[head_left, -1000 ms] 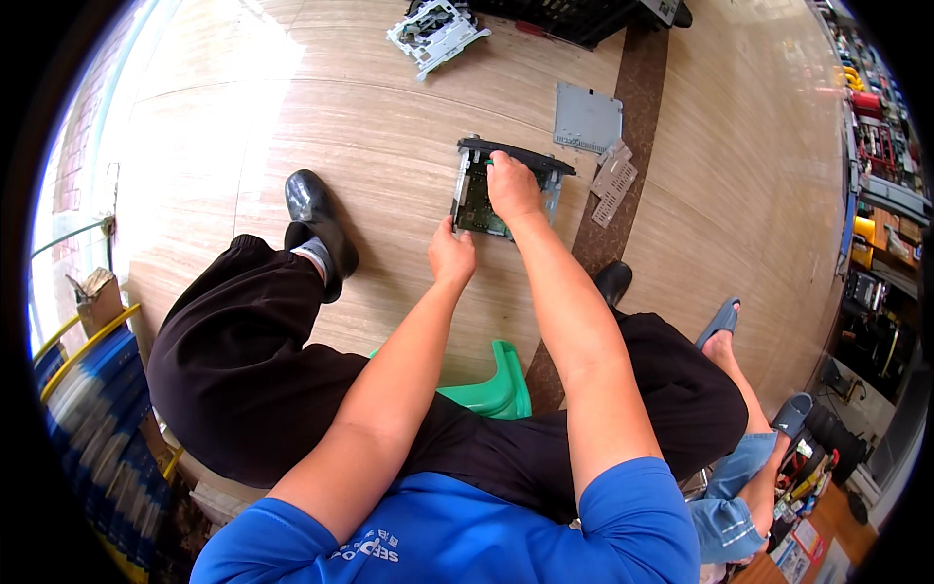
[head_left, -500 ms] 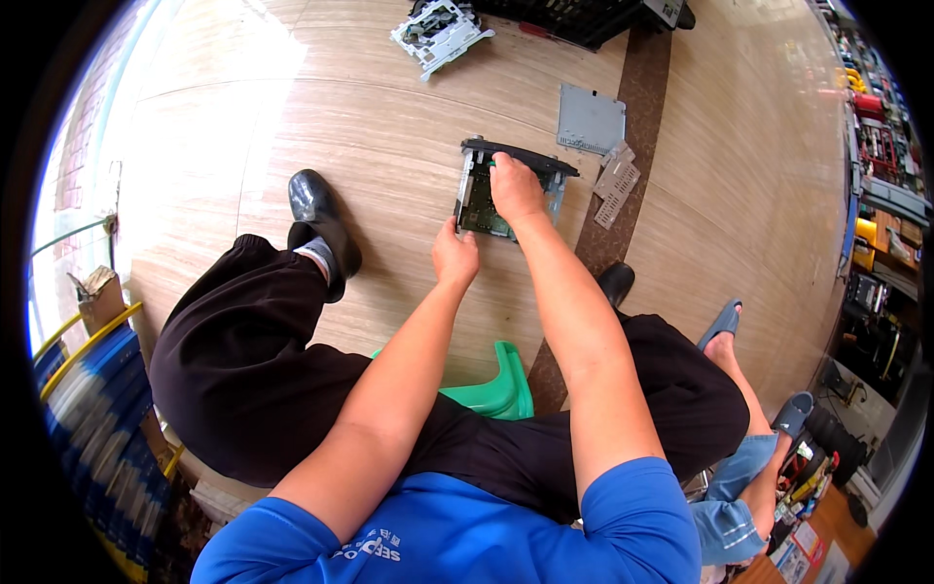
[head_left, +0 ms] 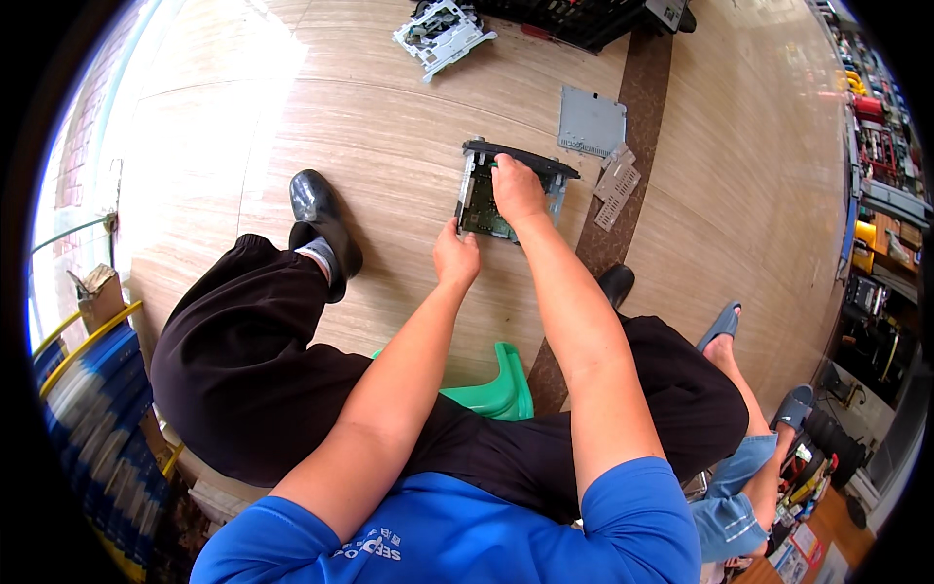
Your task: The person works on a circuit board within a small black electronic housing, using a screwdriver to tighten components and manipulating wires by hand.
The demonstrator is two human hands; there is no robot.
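Note:
An opened car stereo unit [head_left: 477, 206] sits on the floor in front of me, its metal case uncovered and a green circuit board showing. Along its far side runs a black front panel [head_left: 525, 156]. My left hand [head_left: 455, 258] pinches the near left corner of the case. Over the board, close behind the panel, my right hand [head_left: 519, 190] is closed with its fingers pressed together. A small bit of green shows at those fingertips; what they hold is too hidden to name.
To the right of the unit lie a flat grey metal cover [head_left: 592, 121] and a perforated metal plate [head_left: 617, 185]. A disc mechanism [head_left: 444, 37] and a black crate [head_left: 574, 19] are farther off. A green stool [head_left: 496, 389] is under me; another person's slippered foot [head_left: 722, 331] is at right.

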